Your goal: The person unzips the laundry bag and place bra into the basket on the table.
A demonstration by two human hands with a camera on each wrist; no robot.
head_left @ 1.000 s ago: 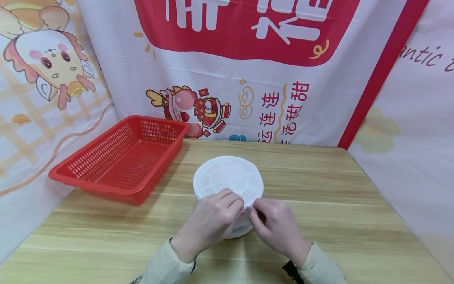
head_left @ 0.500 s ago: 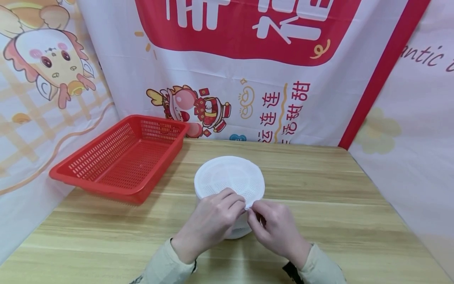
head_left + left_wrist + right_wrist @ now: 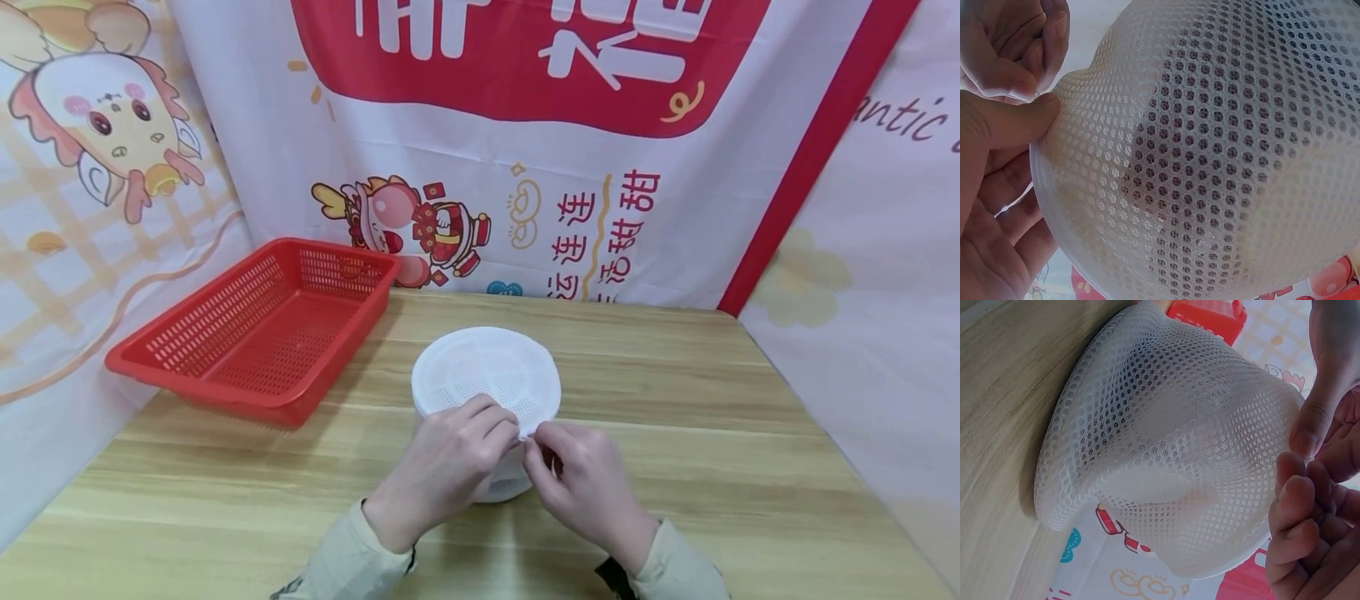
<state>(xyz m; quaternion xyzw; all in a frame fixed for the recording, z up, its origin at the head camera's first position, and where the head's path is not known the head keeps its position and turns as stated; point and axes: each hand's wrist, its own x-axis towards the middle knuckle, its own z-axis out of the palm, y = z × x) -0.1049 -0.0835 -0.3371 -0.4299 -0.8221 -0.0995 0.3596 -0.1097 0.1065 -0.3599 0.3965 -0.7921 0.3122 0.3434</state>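
A round white mesh laundry bag point(image 3: 487, 362) stands upright on the table, its flat top ringed by a white rim. My left hand point(image 3: 459, 454) pinches the near side of that rim between thumb and fingers. Close on its right, my right hand point(image 3: 588, 475) pinches the same edge, thumb tip against the curled forefinger. In the left wrist view the mesh wall point(image 3: 1210, 137) bulges beside the left thumb point(image 3: 1016, 122). The right wrist view shows the bag's side wall point(image 3: 1166, 431) dented inward, with the fingertips of both hands meeting at the rim. What lies between those fingertips is mostly hidden.
A red perforated plastic basket point(image 3: 281, 379) sits at the back left of the wooden table point(image 3: 720, 467). Printed cloth hangings point(image 3: 660, 208) rise along the back and both sides of the table.
Both hands keep their pinch at nearly the same place on the rim. The whole head view has shifted very slightly; the bag and basket otherwise look the same.
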